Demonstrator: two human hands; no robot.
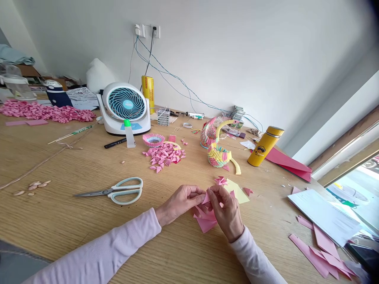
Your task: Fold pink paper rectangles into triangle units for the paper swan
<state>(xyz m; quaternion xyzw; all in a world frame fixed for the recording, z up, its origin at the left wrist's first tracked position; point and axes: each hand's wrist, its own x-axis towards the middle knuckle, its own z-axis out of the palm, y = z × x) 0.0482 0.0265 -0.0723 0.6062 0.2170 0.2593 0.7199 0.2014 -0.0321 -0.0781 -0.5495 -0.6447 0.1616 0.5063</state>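
Note:
Between my two hands is a small piece of folded pink paper [206, 198]. My left hand [185, 200] pinches it from the left with thumb and fingers. From the other side, my right hand [225, 209] grips its right part, the fingertips close to those of the left. Under the hands lie flat pink paper pieces [205, 224] on the table. Just beyond my right hand are a yellow sheet [239, 191] and a few folded pink triangles [220, 180]. My fingers partly hide the folds of the held piece.
Scissors [118, 191] lie to the left. Behind are a pile of folded pink pieces [166, 155], a yellow-rimmed paper basket [218, 156], a fan [126, 104] and a glue bottle [129, 135]. A yellow flask [265, 146] stands right, near pink strips [324, 254] and white paper [324, 215].

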